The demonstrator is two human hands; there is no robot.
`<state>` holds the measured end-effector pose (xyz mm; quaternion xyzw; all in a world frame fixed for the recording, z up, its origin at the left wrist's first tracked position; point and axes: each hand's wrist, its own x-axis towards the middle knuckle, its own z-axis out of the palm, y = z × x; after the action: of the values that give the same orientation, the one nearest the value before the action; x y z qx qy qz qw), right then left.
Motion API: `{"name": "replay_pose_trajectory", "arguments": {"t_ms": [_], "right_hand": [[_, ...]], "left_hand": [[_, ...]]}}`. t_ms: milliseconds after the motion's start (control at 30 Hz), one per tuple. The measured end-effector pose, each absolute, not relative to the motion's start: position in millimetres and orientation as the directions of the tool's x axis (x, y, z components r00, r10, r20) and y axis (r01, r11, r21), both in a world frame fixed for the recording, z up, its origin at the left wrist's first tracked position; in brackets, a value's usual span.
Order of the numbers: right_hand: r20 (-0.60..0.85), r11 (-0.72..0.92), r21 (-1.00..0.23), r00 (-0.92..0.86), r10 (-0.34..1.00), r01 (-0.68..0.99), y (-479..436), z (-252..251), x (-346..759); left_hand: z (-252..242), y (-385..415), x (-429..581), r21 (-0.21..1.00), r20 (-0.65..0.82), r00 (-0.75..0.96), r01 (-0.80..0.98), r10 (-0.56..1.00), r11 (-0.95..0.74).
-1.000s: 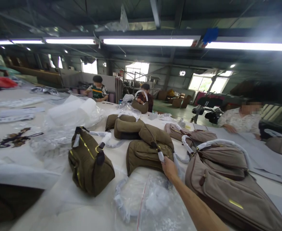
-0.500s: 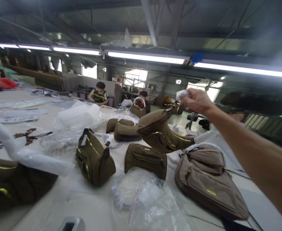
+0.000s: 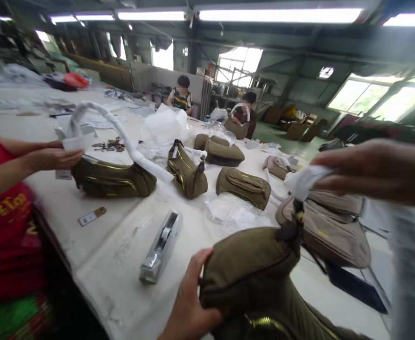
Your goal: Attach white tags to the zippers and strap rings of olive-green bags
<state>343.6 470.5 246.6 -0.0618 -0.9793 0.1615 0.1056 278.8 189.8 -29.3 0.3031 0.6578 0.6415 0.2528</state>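
An olive handbag (image 3: 249, 264) with a brass-coloured zip hangs close in front of me, above the table's near side. My left hand (image 3: 193, 302) is closed on one end of it, thumb and fingers on either side. My right hand (image 3: 373, 172), blurred, pinches the white-wrapped strap (image 3: 308, 182) just above the bag's dark strap tab. More of the wrapped strap trails down behind my right hand. A taupe bag (image 3: 334, 231) lies on the table beyond the handbag. The lower part of the held bag runs out of view.
A co-worker's hands (image 3: 56, 156) hold another olive bag (image 3: 111, 177) at the left. A tape dispenser (image 3: 159, 250) and a tag (image 3: 92, 216) lie on the white table (image 3: 115, 264). Several olive bags (image 3: 244, 186) and clear plastic bags (image 3: 235, 212) stand farther back. Two people sit beyond the table.
The olive handbag has come from the far side of the table towards me, its strap in my right hand. My left hand has come into view, holding the bag. The view has turned down and left.
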Motion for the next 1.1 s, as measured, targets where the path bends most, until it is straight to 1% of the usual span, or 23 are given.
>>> {"name": "replay_pose_trajectory", "arguments": {"t_ms": [33, 67, 100, 133, 167, 233, 333, 400, 433, 467, 533, 567, 600, 633, 700, 767, 833, 867, 933, 967, 1000, 1067, 1100], "right_hand": [[-0.031, 0.951, -0.306, -0.999, 0.037, 0.045, 458.7, 226.0, 333.7], [-0.119, 0.958, -0.286, -0.993, -0.014, 0.021, 449.5, 203.4, 323.2], [-0.158, 0.964, -0.267, -0.987, -0.038, 0.006, 443.2, 178.7, 312.6], [-0.161, 0.973, -0.232, -0.986, -0.032, 0.007, 439.5, 152.5, 302.3], [-0.142, 0.982, -0.19, -0.99, -0.004, 0.024, 437.9, 125.4, 292.9], [-0.13, 0.987, -0.145, -0.991, 0.045, 0.063, 437.8, 73.2, 278.2], [-0.072, 0.984, -0.132, -0.991, 0.111, 0.12, 440.9, 17.1, 271.6], [0.069, 0.974, -0.153, -0.981, 0.18, 0.168, 448.9, 0.6, 279.0], [0.163, 0.966, -0.17, -0.961, 0.223, 0.195, 456.5, -2.3, 285.9], [0.257, 0.948, -0.201, -0.92, 0.296, 0.249, 466.8, -3.0, 294.8], [0.386, 0.859, -0.295, -0.77, 0.508, 0.419, 493.8, -2.0, 316.7], [0.398, 0.789, -0.342, -0.682, 0.614, 0.51, 508.5, -2.7, 328.9], [0.372, 0.708, -0.378, -0.603, 0.706, 0.596, 522.4, -5.4, 341.2], [0.326, 0.626, -0.414, -0.535, 0.779, 0.661, 534.0, -10.8, 353.2], [0.178, 0.51, -0.456, -0.487, 0.855, 0.729, 546.9, -30.5, 374.9], [-0.022, 0.416, -0.493, -0.49, 0.872, 0.764, 543.7, -58.0, 393.1], [-0.21, 0.358, -0.53, -0.528, 0.823, 0.769, 529.3, -84.0, 408.3], [-0.282, 0.343, -0.549, -0.555, 0.783, 0.762, 520.5, -93.5, 415.2], [-0.372, 0.322, -0.594, -0.607, 0.702, 0.737, 504.3, -102.4, 428.4], [-0.391, 0.315, -0.615, -0.626, 0.674, 0.723, 497.3, -102.1, 434.9], [-0.393, 0.315, -0.632, -0.643, 0.657, 0.708, 490.7, -99.4, 441.4], [-0.348, 0.356, -0.65, -0.679, 0.647, 0.672, 476.9, -90.3, 453.9], [-0.308, 0.398, -0.651, -0.705, 0.639, 0.646, 468.7, -85.9, 459.6]], "left_hand": [[-56.7, 180.4, 296.5, 1.0, -0.019, -0.718, -0.017, 0.696, 0.009], [-84.0, 171.4, 311.7, 0.993, -0.105, -0.736, -0.115, 0.668, 0.03], [-109.3, 163.1, 323.6, 0.975, -0.208, -0.754, -0.21, 0.623, 0.072], [-131.0, 155.6, 331.8, 0.949, -0.297, -0.758, -0.302, 0.58, 0.091], [-148.5, 149.0, 336.5, 0.922, -0.355, -0.761, -0.38, 0.543, 0.07], [-170.1, 138.7, 337.5, 0.886, -0.416, -0.774, -0.462, 0.478, 0.024], [-179.2, 128.7, 327.7, 0.888, -0.414, -0.782, -0.459, 0.465, 0.019], [-177.3, 122.4, 319.1, 0.897, -0.424, -0.764, -0.43, 0.487, 0.106], [-174.9, 118.7, 314.6, 0.9, -0.43, -0.76, -0.408, 0.487, 0.157], [-171.5, 115.1, 309.7, 0.901, -0.433, -0.76, -0.383, 0.485, 0.205], [-161.2, 109.7, 298.5, 0.903, -0.425, -0.774, -0.329, 0.47, 0.275], [-154.0, 109.3, 292.1, 0.904, -0.416, -0.787, -0.302, 0.456, 0.302], [-145.6, 111.4, 285.0, 0.906, -0.399, -0.804, -0.272, 0.44, 0.326], [-136.4, 116.3, 277.5, 0.907, -0.376, -0.827, -0.237, 0.417, 0.348], [-117.7, 135.2, 261.3, 0.92, -0.292, -0.865, -0.136, 0.409, 0.369], [-103.5, 163.9, 244.4, 0.929, -0.208, -0.868, -0.032, 0.45, 0.368], [-96.5, 196.6, 228.4, 0.921, -0.172, -0.843, 0.046, 0.509, 0.387], [-95.2, 212.3, 221.3, 0.908, -0.158, -0.831, 0.09, 0.534, 0.409], [-94.5, 240.2, 210.7, 0.852, -0.111, -0.793, 0.234, 0.599, 0.468], [-94.3, 251.9, 207.2, 0.788, -0.094, -0.762, 0.336, 0.64, 0.516], [-94.2, 262.1, 205.0, 0.695, -0.095, -0.723, 0.444, 0.685, 0.565], [-94.8, 278.7, 203.7, 0.482, -0.152, -0.641, 0.617, 0.752, 0.622], [-96.2, 285.6, 204.2, 0.393, -0.198, -0.607, 0.671, 0.77, 0.629]]}}
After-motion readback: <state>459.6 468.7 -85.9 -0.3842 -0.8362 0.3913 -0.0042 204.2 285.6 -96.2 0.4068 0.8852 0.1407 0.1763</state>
